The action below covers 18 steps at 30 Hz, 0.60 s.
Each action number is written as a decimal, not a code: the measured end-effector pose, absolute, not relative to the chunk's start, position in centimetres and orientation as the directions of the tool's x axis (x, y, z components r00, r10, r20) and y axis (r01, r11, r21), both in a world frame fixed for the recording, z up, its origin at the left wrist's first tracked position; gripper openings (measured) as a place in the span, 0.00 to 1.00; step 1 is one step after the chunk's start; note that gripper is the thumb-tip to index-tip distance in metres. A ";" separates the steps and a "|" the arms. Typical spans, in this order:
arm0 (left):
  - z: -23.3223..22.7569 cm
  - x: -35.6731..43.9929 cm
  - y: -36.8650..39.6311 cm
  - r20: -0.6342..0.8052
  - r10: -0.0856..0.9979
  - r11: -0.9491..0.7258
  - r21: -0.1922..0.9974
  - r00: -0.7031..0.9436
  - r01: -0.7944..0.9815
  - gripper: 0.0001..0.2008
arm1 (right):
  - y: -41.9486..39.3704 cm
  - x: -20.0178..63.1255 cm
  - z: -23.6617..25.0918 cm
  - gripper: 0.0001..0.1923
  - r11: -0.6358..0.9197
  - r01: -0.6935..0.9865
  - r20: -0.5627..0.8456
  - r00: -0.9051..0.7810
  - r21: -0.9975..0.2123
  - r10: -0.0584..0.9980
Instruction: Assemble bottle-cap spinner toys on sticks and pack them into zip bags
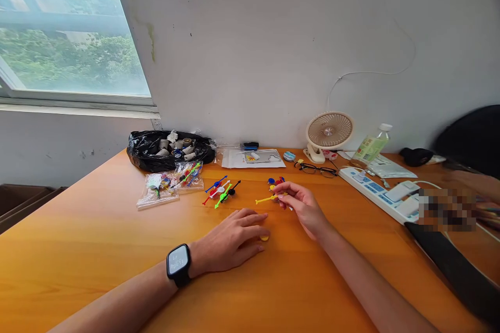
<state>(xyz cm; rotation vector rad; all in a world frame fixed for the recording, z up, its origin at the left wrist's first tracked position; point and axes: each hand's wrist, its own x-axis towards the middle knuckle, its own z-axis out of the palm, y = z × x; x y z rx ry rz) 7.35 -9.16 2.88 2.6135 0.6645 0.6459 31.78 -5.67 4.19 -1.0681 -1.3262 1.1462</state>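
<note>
My right hand (302, 207) pinches a yellow arrow-shaped spinner (264, 200) between thumb and fingers, a little above the table. Close to the tabletop, my left hand (238, 237) has a small yellow disc (264, 238) between its thumb and fingertips; most of the disc is hidden. Beyond the left hand lies a group of coloured arrow spinners (222, 192) in blue, white, red, green and black. Behind the right fingers are several small round pieces, including a blue disc (271, 181); the hand partly covers them.
Clear plastic bags (157, 199) of coloured parts lie left, before a black plastic bag (140, 152) holding cardboard tubes. Toward the back right are a fan (329, 131), glasses (317, 169), a bottle (371, 146) and a power strip (369, 191). A co-worker's blurred arm is far right.
</note>
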 end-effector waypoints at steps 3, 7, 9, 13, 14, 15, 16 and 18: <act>2.4 7.3 -8.9 0.348 0.578 -0.764 0.549 0.738 0.339 0.10 | -6.2 31.3 4.2 0.09 0.158 -0.008 0.158 -0.133 -0.987 0.979; 1.4 6.9 -7.9 0.350 0.773 -0.568 0.752 0.529 0.333 0.13 | -7.4 30.3 4.4 0.11 0.179 0.023 0.166 -0.269 -0.984 0.949; 1.1 6.8 -7.4 0.352 0.816 -0.496 0.834 0.458 0.243 0.15 | -7.9 29.7 4.4 0.11 0.218 0.059 0.189 -0.313 -0.974 0.931; 0.8 6.8 -7.1 0.293 0.826 -0.391 0.913 0.482 0.115 0.16 | -8.5 28.6 4.0 0.09 0.302 0.150 0.235 -0.351 -0.941 0.906; 0.8 6.8 -7.1 0.275 0.826 -0.373 0.921 0.492 0.111 0.16 | -8.6 28.4 3.9 0.08 0.315 0.175 0.240 -0.353 -0.933 0.905; 0.9 6.8 -7.2 0.265 0.826 -0.365 0.924 0.497 0.112 0.16 | -8.7 28.3 3.8 0.07 0.330 0.200 0.246 -0.353 -0.923 0.903; 0.9 6.8 -7.3 0.264 0.826 -0.365 0.924 0.498 0.115 0.16 | -8.7 28.3 3.7 0.06 0.345 0.225 0.252 -0.356 -0.911 0.900; 1.1 6.9 -7.4 0.279 0.822 -0.384 0.916 0.497 0.121 0.15 | -8.9 28.2 3.6 0.06 0.378 0.272 0.268 -0.366 -0.885 0.891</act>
